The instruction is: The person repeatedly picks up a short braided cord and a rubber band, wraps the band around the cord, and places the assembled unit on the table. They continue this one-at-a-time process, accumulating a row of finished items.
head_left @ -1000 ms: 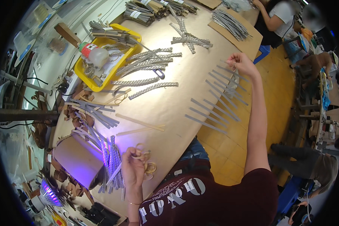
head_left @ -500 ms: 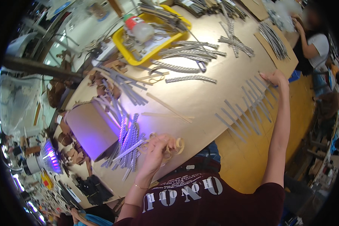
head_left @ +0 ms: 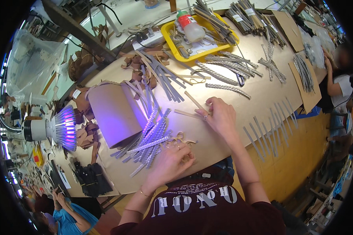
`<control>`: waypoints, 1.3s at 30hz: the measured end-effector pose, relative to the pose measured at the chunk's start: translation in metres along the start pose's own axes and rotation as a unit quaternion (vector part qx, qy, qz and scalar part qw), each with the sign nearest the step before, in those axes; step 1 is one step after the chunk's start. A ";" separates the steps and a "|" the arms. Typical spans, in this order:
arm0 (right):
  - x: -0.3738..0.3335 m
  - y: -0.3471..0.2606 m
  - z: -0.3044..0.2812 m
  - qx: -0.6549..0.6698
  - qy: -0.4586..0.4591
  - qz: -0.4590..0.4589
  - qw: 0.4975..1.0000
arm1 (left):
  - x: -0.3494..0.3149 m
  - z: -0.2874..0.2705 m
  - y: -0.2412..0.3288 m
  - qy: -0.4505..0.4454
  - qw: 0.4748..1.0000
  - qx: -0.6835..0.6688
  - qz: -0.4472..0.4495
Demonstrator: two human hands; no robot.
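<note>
My left hand [head_left: 172,160] rests low over the table with curled fingers. Beside its fingertips lie thin tan curls of strip [head_left: 180,138], and whatever the fingers hold is hidden. My right hand [head_left: 222,119] reaches over the table, its thumb and finger closing on the end of a straight tan strip [head_left: 193,100] that lies flat. A second tan strip [head_left: 185,113] runs under the same fingertips. Left of my left hand sits a pile of braided grey straps [head_left: 145,147]. Flat grey strips [head_left: 270,135] lie side by side across the table's right edge.
A brown curved block [head_left: 113,113] stands at left, near a lit lamp [head_left: 62,127]. A yellow tray [head_left: 179,56] holds a bottle [head_left: 193,31]. More braided straps [head_left: 223,72] lie beyond my right hand. Another person [head_left: 337,78] is at far right.
My right hand has come from the row of grey strips at the right edge to the tan strips in the middle. My left hand stays near the tan curls. The view has shifted.
</note>
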State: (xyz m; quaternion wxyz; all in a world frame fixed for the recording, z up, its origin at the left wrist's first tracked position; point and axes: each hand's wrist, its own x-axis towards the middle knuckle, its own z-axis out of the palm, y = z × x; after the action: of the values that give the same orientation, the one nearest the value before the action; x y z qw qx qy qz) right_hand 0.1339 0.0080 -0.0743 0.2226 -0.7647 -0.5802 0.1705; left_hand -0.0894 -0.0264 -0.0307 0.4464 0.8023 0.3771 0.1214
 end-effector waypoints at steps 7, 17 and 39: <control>-0.002 0.001 0.010 0.022 -0.048 0.068 0.996 | 0.003 -0.016 -0.004 0.040 0.993 -0.103 0.032; -0.020 -0.006 -0.038 0.095 0.009 -0.033 0.995 | 0.048 -0.040 0.005 0.129 0.964 -0.217 -0.079; -0.074 -0.082 -0.105 0.386 0.010 -0.037 0.921 | 0.050 -0.025 0.033 0.352 0.887 0.066 0.292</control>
State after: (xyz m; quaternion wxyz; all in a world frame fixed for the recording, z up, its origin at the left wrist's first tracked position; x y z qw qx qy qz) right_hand 0.1018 -0.0597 0.0584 0.5131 -0.5988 -0.4949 0.3650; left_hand -0.0513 0.0143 0.0033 0.1746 0.8083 0.2654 0.4958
